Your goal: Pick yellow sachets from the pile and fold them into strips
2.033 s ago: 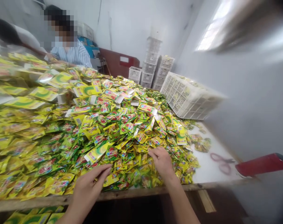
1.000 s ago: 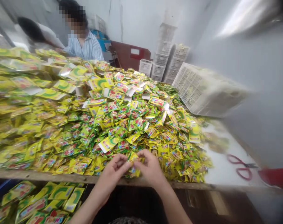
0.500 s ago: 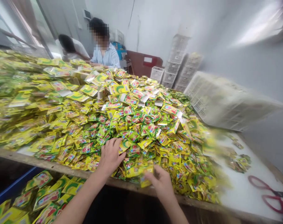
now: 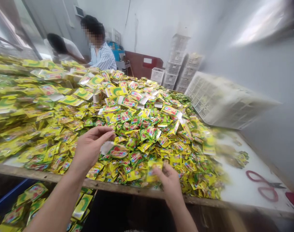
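My left hand [image 4: 90,146] is raised over the front of the pile, thumb and forefinger pinched together; what is between the fingertips, if anything, is too small to make out. Just under its thumb is a small printed carton [image 4: 118,150] with an open white end flap, and I cannot tell whether the hand touches it. Close to the table's front edge, my right hand [image 4: 170,180] grips a small yellow sachet [image 4: 152,171] between thumb and fingers. Around both hands spreads a heap of green and yellow sachets [image 4: 171,141] and printed cartons.
A white plastic crate [image 4: 209,100] lies tilted at the right. Red-handled scissors [image 4: 268,191] rest on the white tabletop [image 4: 238,187]. Below the left edge, a blue bin [image 4: 11,195] holds cartons. Two people sit across the heap, one in a striped shirt [image 4: 103,57]. Stacked crates [image 4: 171,69] stand behind.
My left hand has lifted off the pile and moved left, its fingers going from spread to pinched. The right hand keeps its sachet, now turned more upright. The whole view has shifted slightly.
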{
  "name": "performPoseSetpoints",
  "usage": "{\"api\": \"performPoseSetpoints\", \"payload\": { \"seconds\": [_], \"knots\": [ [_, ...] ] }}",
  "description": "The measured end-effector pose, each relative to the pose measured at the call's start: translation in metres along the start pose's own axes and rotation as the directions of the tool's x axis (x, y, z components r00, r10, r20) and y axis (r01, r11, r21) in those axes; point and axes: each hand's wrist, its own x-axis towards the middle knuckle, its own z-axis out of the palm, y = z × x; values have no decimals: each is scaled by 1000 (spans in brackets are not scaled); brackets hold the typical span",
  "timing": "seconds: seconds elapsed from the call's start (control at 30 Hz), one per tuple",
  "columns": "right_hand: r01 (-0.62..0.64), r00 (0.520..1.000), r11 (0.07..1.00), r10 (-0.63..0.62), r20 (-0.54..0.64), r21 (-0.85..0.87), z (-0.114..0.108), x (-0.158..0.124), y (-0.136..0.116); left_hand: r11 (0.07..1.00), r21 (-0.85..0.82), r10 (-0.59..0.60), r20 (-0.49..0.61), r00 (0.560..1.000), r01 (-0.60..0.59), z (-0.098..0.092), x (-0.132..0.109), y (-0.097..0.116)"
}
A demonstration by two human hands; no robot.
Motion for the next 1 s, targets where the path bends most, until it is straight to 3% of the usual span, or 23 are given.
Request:
{"api": "performPoseSetpoints", "payload": {
  "seconds": [0.07, 0.13, 0.2, 0.23, 0.3, 0.43, 0.63, 0.7, 0.8, 0.83, 0.9, 0.97, 1.0],
  "knots": [
    [52, 998, 999, -52, -39, 5, -1, 4, -10, 1000, 21, -16, -25, 1000, 16, 4, -18, 4],
    [68, 997, 998, -67, -45, 17, -3, 6, -15, 987, 128, -73, -210, 975, 101, 7, -47, -2],
    [46, 998, 998, -45, -32, 30, -5, 5, -12, 935, 209, -173, -438, 882, 287, 8, -79, -19],
    [30, 999, 999, -29, -32, 36, -6, 4, -8, 908, 217, -226, -468, 855, 358, 7, -92, -29],
    [-13, 999, 999, 14, -30, 47, -5, 0, 3, 868, 229, -323, -416, 850, 441, 3, -108, -48],
    [-70, 998, 994, 70, 2, 78, 5, -8, 20, 840, 265, -415, -246, 876, 473, 0, -94, -71],
    [-70, 995, 998, 70, 68, 4, 22, -13, 17, 894, 153, -376, -258, 890, 421, 28, -44, -59],
    [-17, 999, 999, 19, 35, -33, 20, -11, 5, 925, 91, -353, -163, 921, 370, 35, -45, -45],
    [143, 986, 983, -152, -71, -119, 15, -9, -24, 947, 26, -322, 98, 942, 321, 38, -66, -19],
    [204, 972, 967, -219, -90, -152, 14, -8, -34, 944, -1, -323, 221, 920, 331, 38, -78, -10],
    [319, 938, 915, -343, -59, -246, 14, -6, -48, 911, -75, -330, 456, 826, 406, 39, -102, 3],
    [423, 899, 826, -434, 57, -372, 15, -6, -51, 852, -149, -333, 586, 739, 502, 41, -124, 12],
    [465, 879, 773, -460, 124, -432, 15, -7, -48, 827, -174, -339, 604, 722, 534, 43, -133, 14]
  ]
}}
